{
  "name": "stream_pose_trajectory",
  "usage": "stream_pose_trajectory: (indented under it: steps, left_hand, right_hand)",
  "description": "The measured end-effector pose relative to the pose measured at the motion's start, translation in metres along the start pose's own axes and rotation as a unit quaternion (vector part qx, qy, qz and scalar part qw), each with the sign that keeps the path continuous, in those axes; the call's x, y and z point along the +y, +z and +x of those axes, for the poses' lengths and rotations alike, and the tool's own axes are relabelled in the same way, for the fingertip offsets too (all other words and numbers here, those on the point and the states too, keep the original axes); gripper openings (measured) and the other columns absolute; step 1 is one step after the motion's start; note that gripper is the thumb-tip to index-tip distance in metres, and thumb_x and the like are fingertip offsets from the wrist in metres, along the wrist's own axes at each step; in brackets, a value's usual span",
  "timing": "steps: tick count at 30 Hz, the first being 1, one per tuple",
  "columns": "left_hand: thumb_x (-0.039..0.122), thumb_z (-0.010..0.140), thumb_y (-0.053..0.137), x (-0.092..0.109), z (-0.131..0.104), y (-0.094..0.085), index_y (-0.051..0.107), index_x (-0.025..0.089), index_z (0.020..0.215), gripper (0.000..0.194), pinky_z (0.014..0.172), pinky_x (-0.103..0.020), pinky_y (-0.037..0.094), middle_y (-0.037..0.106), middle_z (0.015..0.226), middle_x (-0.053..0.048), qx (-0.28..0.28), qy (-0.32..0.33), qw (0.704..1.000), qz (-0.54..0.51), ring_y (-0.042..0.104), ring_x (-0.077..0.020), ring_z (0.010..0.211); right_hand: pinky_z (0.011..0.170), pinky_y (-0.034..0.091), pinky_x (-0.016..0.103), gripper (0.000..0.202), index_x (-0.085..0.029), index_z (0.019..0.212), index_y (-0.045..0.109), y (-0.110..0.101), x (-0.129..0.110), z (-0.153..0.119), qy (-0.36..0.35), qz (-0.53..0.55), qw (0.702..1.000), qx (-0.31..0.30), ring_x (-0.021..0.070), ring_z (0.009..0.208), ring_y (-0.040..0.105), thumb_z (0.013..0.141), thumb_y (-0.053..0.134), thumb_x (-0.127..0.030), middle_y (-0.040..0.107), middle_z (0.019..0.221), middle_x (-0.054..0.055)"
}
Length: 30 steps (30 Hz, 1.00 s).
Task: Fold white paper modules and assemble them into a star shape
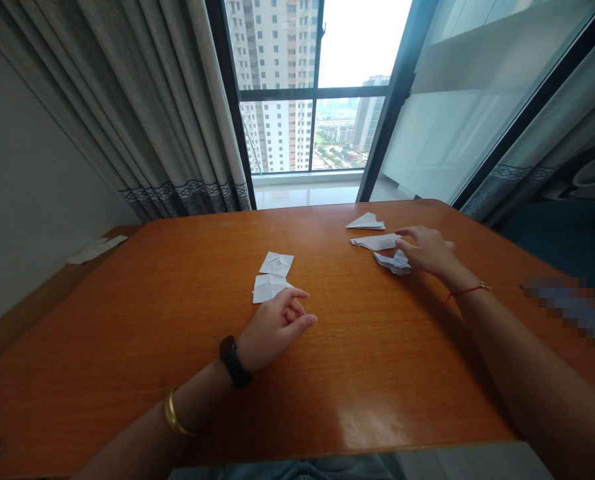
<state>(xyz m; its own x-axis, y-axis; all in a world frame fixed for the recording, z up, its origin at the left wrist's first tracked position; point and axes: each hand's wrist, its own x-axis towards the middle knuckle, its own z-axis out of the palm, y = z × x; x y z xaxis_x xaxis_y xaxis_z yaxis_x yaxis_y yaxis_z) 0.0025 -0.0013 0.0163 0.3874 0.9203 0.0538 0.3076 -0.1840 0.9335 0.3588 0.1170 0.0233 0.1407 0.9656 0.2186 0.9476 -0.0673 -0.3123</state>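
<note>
On the right half of the wooden table (202, 360), my right hand (424, 250) has its thumb and fingertips around the tail end of a white paper airplane (374, 241). Just behind that lies another folded paper airplane (366, 221). A crumpled-looking folded paper (393, 263) sits in front, close under the same hand. My left hand (280, 327) hovers near the middle, thumb apart from loosely curled fingers, with nothing in it. Beyond its fingers are two creased square folded papers, a far one (276, 264) and a near one (268, 288), partly covered by the hand.
Some pale sheets (97, 249) lie on a ledge left of the table. A blurred-out object (572, 310) is at the right edge. Behind the table are a grey curtain (142, 100) and a tall window (313, 93). A fan (594, 167) stands at the far right.
</note>
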Motion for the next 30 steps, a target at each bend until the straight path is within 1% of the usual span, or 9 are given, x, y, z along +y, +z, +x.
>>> stream_pose_trajectory:
  steps: [2, 5, 17, 20, 22, 24, 26, 28, 30]
  left_hand:
    - [0.037, 0.083, 0.062, 0.000, 0.000, 0.000, 0.054, 0.017, 0.110, 0.036, 0.054, -0.021, 0.040, 0.058, 0.080, 0.000, 0.001, -0.002, 1.000, 0.000, 0.051, -0.0088, 0.061]
    - [0.038, 0.083, 0.062, 0.001, 0.000, 0.000, 0.054, 0.017, 0.110, 0.035, 0.054, -0.021, 0.040, 0.058, 0.079, 0.000, 0.004, -0.001, 1.000, 0.002, 0.051, -0.0093, 0.062]
    - [0.039, 0.087, 0.057, -0.001, -0.001, 0.000, 0.054, 0.016, 0.110, 0.033, 0.056, -0.020, 0.040, 0.057, 0.079, 0.000, -0.009, 0.017, 1.000, 0.023, 0.049, -0.0086, 0.061]
    - [0.039, 0.087, 0.057, -0.001, -0.001, -0.001, 0.054, 0.017, 0.109, 0.032, 0.055, -0.021, 0.040, 0.057, 0.078, 0.000, -0.007, 0.019, 1.000, 0.024, 0.050, -0.0089, 0.061]
    - [0.039, 0.087, 0.057, 0.000, -0.001, -0.001, 0.054, 0.017, 0.109, 0.032, 0.055, -0.021, 0.040, 0.057, 0.079, 0.000, -0.004, 0.019, 1.000, 0.021, 0.050, -0.0094, 0.062]
    - [0.040, 0.087, 0.056, 0.000, -0.001, -0.001, 0.054, 0.017, 0.109, 0.032, 0.055, -0.020, 0.040, 0.057, 0.079, 0.000, -0.003, 0.019, 1.000, 0.018, 0.050, -0.0093, 0.062]
    - [0.040, 0.087, 0.056, 0.000, -0.001, 0.000, 0.054, 0.017, 0.109, 0.032, 0.054, -0.020, 0.040, 0.057, 0.078, 0.000, -0.005, 0.018, 1.000, 0.017, 0.049, -0.0089, 0.061]
    - [0.040, 0.087, 0.056, 0.000, -0.001, 0.000, 0.055, 0.017, 0.108, 0.032, 0.053, -0.020, 0.039, 0.056, 0.077, 0.001, -0.008, 0.016, 1.000, 0.016, 0.049, -0.0086, 0.059]
    - [0.040, 0.086, 0.056, 0.000, -0.001, 0.000, 0.055, 0.017, 0.108, 0.032, 0.053, -0.020, 0.039, 0.056, 0.077, 0.001, -0.010, 0.014, 1.000, 0.016, 0.049, -0.0088, 0.059]
  right_hand:
    - [0.096, 0.019, 0.073, 0.036, -0.028, 0.103, 0.070, 0.008, -0.010, -0.005, -0.059, -0.066, 0.996, -0.018, 0.0383, 0.120, 0.044, 0.090, 0.039, -0.040, 0.061, 0.125, 0.007]
    - [0.091, 0.002, 0.081, 0.041, -0.032, 0.094, 0.072, 0.020, -0.020, -0.011, -0.099, -0.112, 0.987, -0.051, 0.0391, 0.122, 0.041, 0.093, 0.032, -0.039, 0.062, 0.125, 0.004]
    - [0.091, 0.001, 0.084, 0.047, -0.034, 0.116, 0.064, 0.033, -0.035, -0.006, -0.087, -0.104, 0.988, -0.072, 0.0386, 0.129, 0.033, 0.095, 0.023, -0.044, 0.051, 0.138, 0.002]
    - [0.098, 0.014, 0.077, 0.047, -0.033, 0.127, 0.056, 0.020, -0.026, -0.003, -0.073, -0.085, 0.993, -0.042, 0.0394, 0.130, 0.033, 0.092, 0.030, -0.051, 0.044, 0.144, 0.003]
    - [0.099, 0.031, 0.065, 0.054, -0.029, 0.129, 0.055, 0.005, -0.013, -0.001, -0.081, -0.070, 0.994, -0.036, 0.0388, 0.125, 0.041, 0.084, 0.044, -0.056, 0.045, 0.143, 0.006]
    - [0.094, 0.043, 0.049, 0.059, -0.025, 0.123, 0.061, -0.010, 0.001, -0.001, -0.114, -0.052, 0.989, -0.074, 0.0350, 0.114, 0.052, 0.073, 0.060, -0.055, 0.055, 0.134, 0.008]
    - [0.085, 0.047, 0.038, 0.054, -0.024, 0.114, 0.068, -0.019, 0.011, -0.004, -0.137, -0.040, 0.981, -0.129, 0.0301, 0.100, 0.060, 0.066, 0.067, -0.049, 0.065, 0.118, 0.007]
    - [0.077, 0.048, 0.034, 0.041, -0.025, 0.104, 0.073, -0.019, 0.014, -0.007, -0.136, -0.040, 0.975, -0.170, 0.0266, 0.087, 0.064, 0.068, 0.067, -0.044, 0.072, 0.101, 0.005]
    - [0.071, 0.047, 0.032, 0.029, -0.028, 0.095, 0.076, -0.012, 0.013, -0.009, -0.129, -0.044, 0.973, -0.187, 0.0248, 0.078, 0.065, 0.071, 0.064, -0.039, 0.074, 0.088, 0.004]
